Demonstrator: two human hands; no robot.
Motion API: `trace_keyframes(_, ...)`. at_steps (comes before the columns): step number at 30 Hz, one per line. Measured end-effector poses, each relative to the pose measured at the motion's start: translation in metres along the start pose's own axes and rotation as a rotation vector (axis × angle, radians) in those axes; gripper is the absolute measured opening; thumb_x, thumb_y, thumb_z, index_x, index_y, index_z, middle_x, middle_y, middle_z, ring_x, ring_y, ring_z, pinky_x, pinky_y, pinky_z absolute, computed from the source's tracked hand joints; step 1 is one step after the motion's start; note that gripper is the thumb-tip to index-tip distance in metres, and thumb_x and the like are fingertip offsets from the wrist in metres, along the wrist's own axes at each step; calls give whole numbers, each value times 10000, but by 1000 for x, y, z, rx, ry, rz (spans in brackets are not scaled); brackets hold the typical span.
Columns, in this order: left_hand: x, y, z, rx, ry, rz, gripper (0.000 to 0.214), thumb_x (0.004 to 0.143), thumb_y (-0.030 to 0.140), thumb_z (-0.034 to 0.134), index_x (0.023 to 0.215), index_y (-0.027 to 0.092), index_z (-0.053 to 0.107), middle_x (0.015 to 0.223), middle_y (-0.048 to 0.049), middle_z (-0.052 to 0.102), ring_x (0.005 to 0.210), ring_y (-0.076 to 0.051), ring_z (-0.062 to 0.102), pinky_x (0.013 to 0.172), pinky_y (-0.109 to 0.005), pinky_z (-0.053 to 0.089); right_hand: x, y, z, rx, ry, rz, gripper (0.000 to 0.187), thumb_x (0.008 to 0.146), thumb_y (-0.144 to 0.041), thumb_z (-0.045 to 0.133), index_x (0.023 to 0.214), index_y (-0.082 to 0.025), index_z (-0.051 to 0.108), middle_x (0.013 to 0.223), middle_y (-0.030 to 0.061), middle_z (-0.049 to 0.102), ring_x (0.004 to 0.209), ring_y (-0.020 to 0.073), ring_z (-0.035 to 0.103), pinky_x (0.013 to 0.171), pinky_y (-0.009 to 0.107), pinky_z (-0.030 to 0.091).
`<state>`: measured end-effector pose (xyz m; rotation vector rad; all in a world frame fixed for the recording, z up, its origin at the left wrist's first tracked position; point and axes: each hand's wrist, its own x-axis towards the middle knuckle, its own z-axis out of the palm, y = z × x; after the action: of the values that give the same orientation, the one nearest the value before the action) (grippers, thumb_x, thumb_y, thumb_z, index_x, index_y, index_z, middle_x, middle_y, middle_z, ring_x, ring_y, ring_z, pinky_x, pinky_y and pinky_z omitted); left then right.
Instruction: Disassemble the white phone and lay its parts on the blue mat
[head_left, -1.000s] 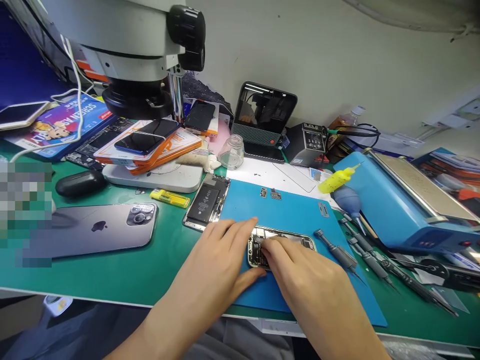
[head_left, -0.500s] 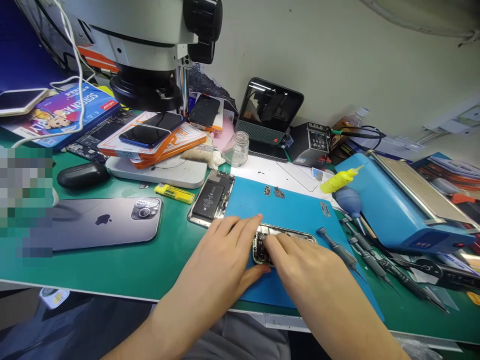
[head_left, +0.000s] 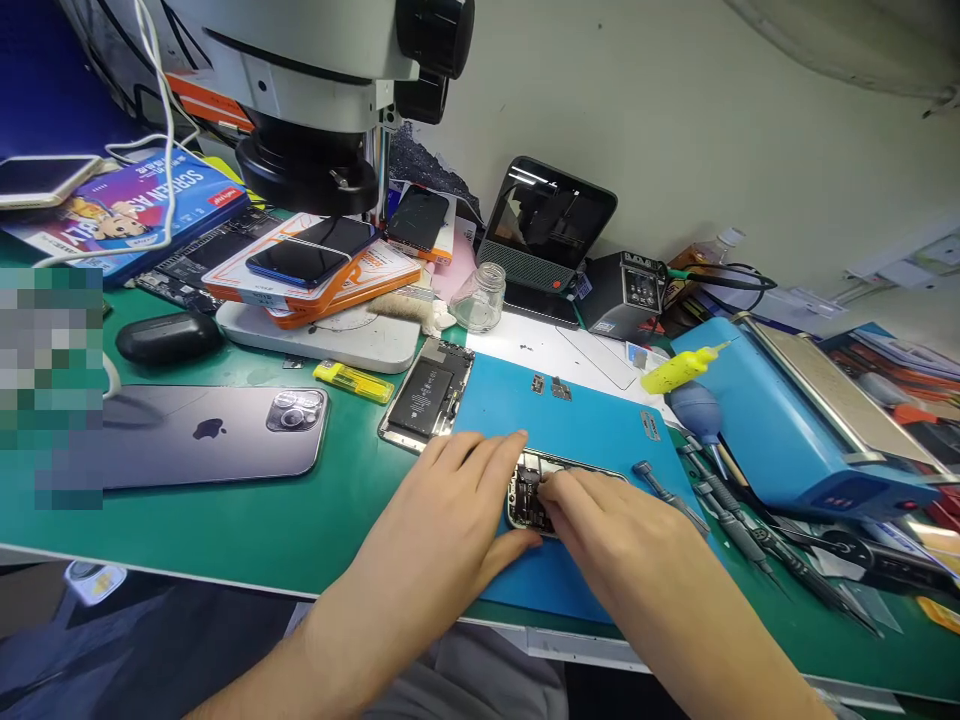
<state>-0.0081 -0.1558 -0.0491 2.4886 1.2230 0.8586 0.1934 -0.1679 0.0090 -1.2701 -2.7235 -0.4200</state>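
Note:
An opened phone (head_left: 531, 492) lies on the blue mat (head_left: 510, 395), its inner parts bare at the left end. My left hand (head_left: 450, 500) grips that end, fingers along the far edge and thumb at the near edge. Over the phone's middle, my right hand (head_left: 600, 515) has its fingers closed and pressed down on the inside. Anything between those fingertips is hidden. Just left of the mat's upper part lies a phone half with a black battery (head_left: 429, 395). Small metal parts (head_left: 561, 388) rest on the mat beyond my hands.
Several screwdrivers (head_left: 739, 525) lie to the right, near a blue heated machine (head_left: 795, 430) and a blower bulb (head_left: 696, 410). A purple phone (head_left: 217, 435) lies face down at left. A microscope (head_left: 307, 165) overhangs stacked boxes; a glass jar (head_left: 484, 300) stands behind the mat.
My right hand has shifted slightly right, uncovering more of the phone's insides at its left end. My left hand keeps its grip. The whole view has shifted a little.

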Motion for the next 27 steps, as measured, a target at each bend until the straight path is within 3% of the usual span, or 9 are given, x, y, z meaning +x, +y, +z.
trace_keyframes(8,1,0,1,9,26,6,829,891,366,944,1512,136,447,1402,-102,734,1216,-334,697,987,-459,572,0,7,2,32,-8,15,271,1066,-50,468,893,-240,555,779,-1,693,648,185,705,599,303,433)
trace_keyframes(18,-1,-2,-1,-22,-17,20,681,998,364,832,1518,137,455,1446,-101,708,1286,-335,661,1053,-482,539,6,-13,0,-216,-31,-30,342,785,80,513,958,-211,558,812,46,707,678,241,732,653,372,500)
trace_keyframes(27,-1,-2,0,-14,-20,26,619,1056,362,747,1539,127,440,1453,-116,706,1291,-330,657,1080,-475,515,-1,-15,5,-236,-39,-65,285,840,41,519,958,-218,542,799,34,677,684,226,692,678,360,521)
